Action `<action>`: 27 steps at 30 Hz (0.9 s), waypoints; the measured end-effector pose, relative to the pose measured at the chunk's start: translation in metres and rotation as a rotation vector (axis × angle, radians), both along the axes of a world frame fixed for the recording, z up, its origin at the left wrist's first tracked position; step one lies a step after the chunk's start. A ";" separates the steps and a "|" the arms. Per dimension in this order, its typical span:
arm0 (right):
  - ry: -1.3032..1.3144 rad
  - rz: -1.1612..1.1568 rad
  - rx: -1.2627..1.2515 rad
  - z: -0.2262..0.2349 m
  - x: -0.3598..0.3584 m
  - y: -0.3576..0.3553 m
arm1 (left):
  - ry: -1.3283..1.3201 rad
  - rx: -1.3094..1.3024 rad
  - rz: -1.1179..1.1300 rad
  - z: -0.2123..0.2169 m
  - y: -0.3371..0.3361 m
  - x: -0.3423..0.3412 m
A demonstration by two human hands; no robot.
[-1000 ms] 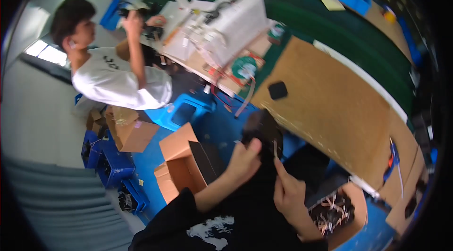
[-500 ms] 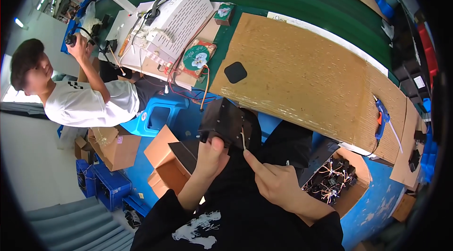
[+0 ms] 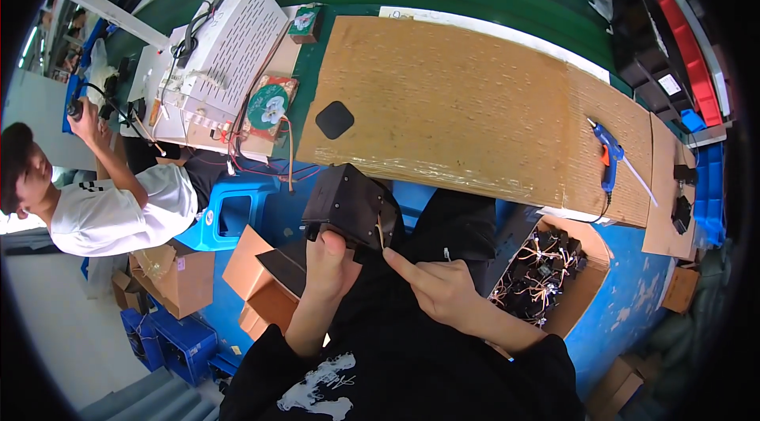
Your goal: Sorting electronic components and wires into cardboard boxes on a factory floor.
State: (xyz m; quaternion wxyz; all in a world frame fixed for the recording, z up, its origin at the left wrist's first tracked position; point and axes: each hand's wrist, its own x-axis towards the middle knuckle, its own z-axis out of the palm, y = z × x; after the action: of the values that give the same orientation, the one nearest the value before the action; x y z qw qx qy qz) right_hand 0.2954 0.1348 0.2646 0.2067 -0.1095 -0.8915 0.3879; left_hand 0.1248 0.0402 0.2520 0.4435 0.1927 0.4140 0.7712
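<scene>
A black box-shaped housing (image 3: pixel 343 203) with small screws in its faces is tilted in front of my body. My left hand (image 3: pixel 328 263) grips its lower end, thumb pressed on the near side and the other fingers mostly hidden beneath. From the right face of the housing a short pale wire (image 3: pixel 380 230) runs down. My right hand (image 3: pixel 439 288) meets the wire's end at the tip of the stretched index finger; its other fingers are curled and the thumb is hidden under them. The wire appears to be held at that fingertip.
Ahead lies a cardboard-covered bench (image 3: pixel 451 104) with a black rounded-square pad (image 3: pixel 335 119) and a blue glue gun (image 3: pixel 608 156). A carton (image 3: pixel 582 294) of wired black parts stands at right. On the left are a white perforated case (image 3: pixel 237 41), a blue stool (image 3: pixel 229 215) and a seated person (image 3: pixel 119 207).
The view has shifted, so bench and carton sit further left in the picture. Both hands keep the same hold on the housing and wire.
</scene>
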 end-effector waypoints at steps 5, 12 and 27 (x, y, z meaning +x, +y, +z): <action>-0.086 -0.041 0.098 0.001 0.008 -0.002 | -0.086 -0.031 -0.013 0.003 0.007 0.004; -0.086 -0.022 -0.142 0.006 0.003 -0.004 | -0.194 -0.079 0.051 0.002 0.008 0.010; 0.070 0.041 -0.103 -0.029 -0.008 0.003 | -0.363 -0.068 0.080 0.002 0.001 0.001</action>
State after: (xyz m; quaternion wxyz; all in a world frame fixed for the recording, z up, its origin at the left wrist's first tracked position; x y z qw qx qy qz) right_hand 0.2877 0.1376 0.2356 0.2236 -0.0880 -0.8648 0.4409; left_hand 0.1263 0.0413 0.2543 0.4859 0.0188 0.3603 0.7960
